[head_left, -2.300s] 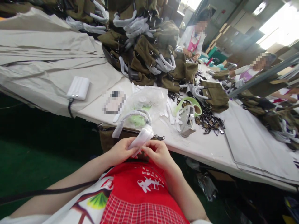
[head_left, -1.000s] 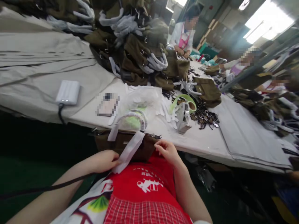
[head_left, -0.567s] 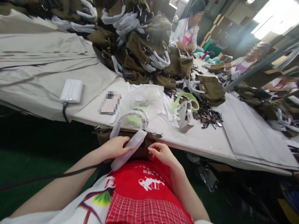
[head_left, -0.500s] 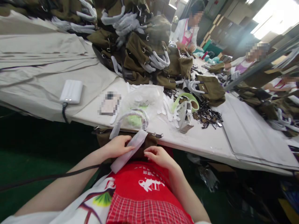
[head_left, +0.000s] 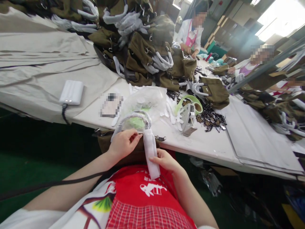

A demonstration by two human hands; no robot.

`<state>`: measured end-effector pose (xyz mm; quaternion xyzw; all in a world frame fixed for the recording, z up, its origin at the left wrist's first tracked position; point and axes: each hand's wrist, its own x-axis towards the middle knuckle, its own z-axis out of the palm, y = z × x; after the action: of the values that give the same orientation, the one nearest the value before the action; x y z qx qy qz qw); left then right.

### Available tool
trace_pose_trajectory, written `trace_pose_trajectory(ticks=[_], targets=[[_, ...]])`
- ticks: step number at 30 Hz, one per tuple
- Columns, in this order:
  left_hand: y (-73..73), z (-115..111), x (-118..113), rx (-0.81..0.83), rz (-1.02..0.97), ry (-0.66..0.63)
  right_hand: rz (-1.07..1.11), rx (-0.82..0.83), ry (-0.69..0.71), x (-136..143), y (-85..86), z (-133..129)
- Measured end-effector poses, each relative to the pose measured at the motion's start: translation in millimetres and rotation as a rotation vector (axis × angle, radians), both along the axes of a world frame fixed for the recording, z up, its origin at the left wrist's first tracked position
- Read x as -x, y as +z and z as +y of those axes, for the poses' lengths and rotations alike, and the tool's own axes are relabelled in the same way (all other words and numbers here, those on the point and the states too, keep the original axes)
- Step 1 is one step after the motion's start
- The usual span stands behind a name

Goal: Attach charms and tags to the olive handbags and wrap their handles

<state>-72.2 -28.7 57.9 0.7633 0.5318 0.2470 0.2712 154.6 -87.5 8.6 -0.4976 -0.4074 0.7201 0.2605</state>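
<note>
We hold both forearms in over the lap, above a red apron [head_left: 147,197]. Our left hand [head_left: 124,144] sits palm down with the fingers curled, and its fingertips pinch the upper end of a white strip [head_left: 151,152] close to the tabletop [head_left: 214,146] edge. Our right hand [head_left: 165,160] lies lower, palm turned up, with the thumb pressed on the strip's lower half; the hand is closed narrowly on it. The strip hangs nearly upright between the two hands, its lower end resting on the apron.

Behind the strip, one brown bag [head_left: 107,143] hangs against the tabletop edge, partly hidden by our left hand. Its wrapped white handle [head_left: 133,119] arches over the edge onto the tabletop.

We count one white power bank [head_left: 71,92] with a dark cable, one blurred flat object [head_left: 111,105], one clear plastic bag [head_left: 147,101], one green ring [head_left: 190,103] and one grey tool [head_left: 189,119] standing beside it. Loose white strips [head_left: 170,111] lie around the plastic bag; the number cannot be told. A scatter of small dark parts [head_left: 212,119] lies to the right of the tool.

A large pile of olive bags [head_left: 147,47] with wrapped handles fills the far side of the tabletop. Beige cloth [head_left: 35,63] covers the left part. Two co-workers [head_left: 193,31] sit at the far end, well apart from our hands.
</note>
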Motion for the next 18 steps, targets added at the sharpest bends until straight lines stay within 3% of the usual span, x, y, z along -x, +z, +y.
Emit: trace_pose_trajectory(ticks=[2,6,12,15,18], targets=[[-2.5,2,1,-0.155,-0.012,-0.095,-0.131,-0.035,0.056,-3,-13.1,-1],[-23.2,-1,-9,-0.205,0.125,-0.414,-0.273,-0.079,0.160,4,-28.5,-1],[-68.7,-7,-18,-0.255,0.287,-0.438,-0.122,-0.015,0.127,19,-23.1,-5],[-69.9,-7,-16,-0.286,0.271,-0.434,0.015,0.077,0.178,17,-8.1,-8],[-52.8,-9,-4,-0.303,0.213,-0.422,0.002,0.159,0.410,7,8.8,-10]])
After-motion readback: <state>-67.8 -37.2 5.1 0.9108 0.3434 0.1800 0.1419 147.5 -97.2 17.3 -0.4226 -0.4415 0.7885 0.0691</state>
